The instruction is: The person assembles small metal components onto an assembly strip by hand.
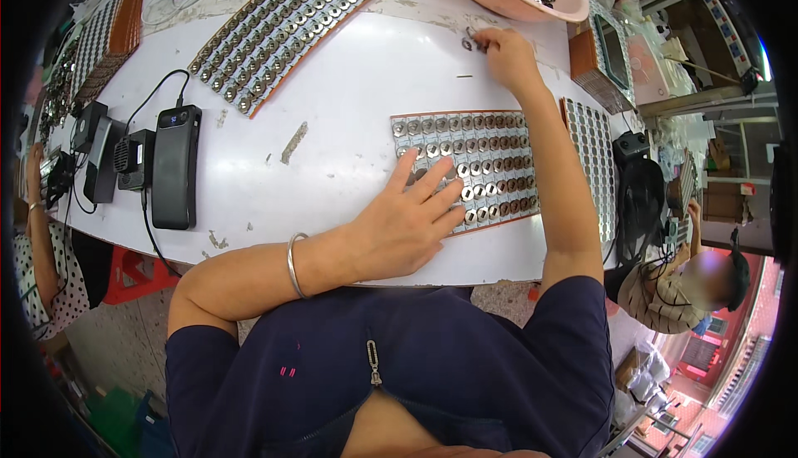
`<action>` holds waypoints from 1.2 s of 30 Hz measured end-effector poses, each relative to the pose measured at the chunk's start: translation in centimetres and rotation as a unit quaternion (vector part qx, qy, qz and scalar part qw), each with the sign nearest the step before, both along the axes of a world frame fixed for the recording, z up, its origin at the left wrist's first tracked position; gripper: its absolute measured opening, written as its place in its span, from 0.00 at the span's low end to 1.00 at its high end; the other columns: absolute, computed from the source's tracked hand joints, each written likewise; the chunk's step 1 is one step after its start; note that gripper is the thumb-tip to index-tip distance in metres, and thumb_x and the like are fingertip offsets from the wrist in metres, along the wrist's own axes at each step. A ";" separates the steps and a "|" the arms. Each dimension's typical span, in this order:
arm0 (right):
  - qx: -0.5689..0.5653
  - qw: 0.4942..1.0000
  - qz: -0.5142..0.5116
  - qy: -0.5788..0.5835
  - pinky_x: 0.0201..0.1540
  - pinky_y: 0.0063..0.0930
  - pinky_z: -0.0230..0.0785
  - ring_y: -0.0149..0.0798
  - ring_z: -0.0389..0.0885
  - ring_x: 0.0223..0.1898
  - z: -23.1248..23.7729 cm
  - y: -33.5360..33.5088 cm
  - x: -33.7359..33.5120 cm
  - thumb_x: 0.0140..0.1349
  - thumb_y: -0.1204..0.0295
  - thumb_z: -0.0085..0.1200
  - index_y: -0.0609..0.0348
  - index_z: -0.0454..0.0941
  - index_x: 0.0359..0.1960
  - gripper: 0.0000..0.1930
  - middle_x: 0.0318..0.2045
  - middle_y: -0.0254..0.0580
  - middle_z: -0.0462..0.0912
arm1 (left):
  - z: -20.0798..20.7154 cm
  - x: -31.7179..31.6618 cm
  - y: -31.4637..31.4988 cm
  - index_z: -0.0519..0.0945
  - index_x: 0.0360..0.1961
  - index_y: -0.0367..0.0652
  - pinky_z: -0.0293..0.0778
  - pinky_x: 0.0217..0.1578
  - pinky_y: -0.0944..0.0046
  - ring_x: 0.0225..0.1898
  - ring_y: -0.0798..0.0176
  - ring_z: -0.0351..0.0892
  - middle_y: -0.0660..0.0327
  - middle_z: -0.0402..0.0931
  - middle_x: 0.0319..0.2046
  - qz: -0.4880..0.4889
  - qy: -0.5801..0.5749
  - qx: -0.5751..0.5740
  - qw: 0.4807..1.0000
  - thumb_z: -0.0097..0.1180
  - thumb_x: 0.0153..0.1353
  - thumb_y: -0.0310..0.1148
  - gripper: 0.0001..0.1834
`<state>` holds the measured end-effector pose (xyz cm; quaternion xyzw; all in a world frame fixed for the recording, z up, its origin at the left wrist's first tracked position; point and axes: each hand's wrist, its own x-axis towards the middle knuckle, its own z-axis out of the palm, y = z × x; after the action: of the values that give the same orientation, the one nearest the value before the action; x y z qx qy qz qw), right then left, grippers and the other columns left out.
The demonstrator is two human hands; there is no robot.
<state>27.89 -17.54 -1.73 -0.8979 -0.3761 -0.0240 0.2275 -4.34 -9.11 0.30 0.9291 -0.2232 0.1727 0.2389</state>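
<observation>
My left hand, with a metal bangle on the wrist, lies with fingers spread over the left end of a panel. That flat panel carries rows of round metal pieces, and its edge is orange-brown. My fingers cover part of the rows. Farther off, my right hand is at the table top just below a pink basin. Its thumb and fingers are pinched together at a small metal piece. Another small dark piece lies beside the fingertips. The basin holds a heap of similar loose metal parts.
A second filled panel lies at the far left, and another panel lies right of my forearm. Stacked panels stand at the left; another stack is at the right. A black power bank with cables rests at left. Other people sit on both sides.
</observation>
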 end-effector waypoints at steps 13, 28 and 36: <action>0.207 0.978 -0.006 0.032 0.39 0.30 0.75 0.38 0.85 0.31 5.9 -1.7 -1.6 0.65 0.69 0.54 0.59 0.86 0.43 0.11 0.29 0.43 0.87 | -0.4 0.4 -0.1 0.80 0.48 0.39 0.65 0.61 0.45 0.60 0.45 0.71 0.51 0.76 0.52 -0.049 -0.014 0.028 0.998 0.58 0.58 0.30 0.16; -0.363 0.916 0.001 0.170 0.65 0.44 0.64 0.50 0.75 0.63 8.2 10.6 14.3 0.57 0.61 0.57 0.37 0.70 0.69 0.33 0.64 0.47 0.77 | -1.3 1.8 0.5 0.79 0.37 0.40 0.67 0.53 0.56 0.53 0.53 0.73 0.57 0.75 0.39 -0.098 -0.022 -0.045 0.994 0.58 0.56 0.30 0.08; -0.281 0.952 -0.003 0.125 0.35 0.44 0.79 0.48 0.88 0.35 6.4 8.8 15.5 0.53 0.67 0.60 0.64 0.86 0.39 0.15 0.40 0.56 0.87 | -1.1 1.5 0.7 0.80 0.38 0.41 0.66 0.57 0.56 0.57 0.53 0.72 0.56 0.76 0.43 -0.112 -0.005 -0.034 0.993 0.57 0.58 0.32 0.08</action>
<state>43.38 -8.78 4.66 -0.9226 -0.3331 0.1941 0.0115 -2.87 -8.45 -0.83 0.8889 -0.3211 0.1566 0.2867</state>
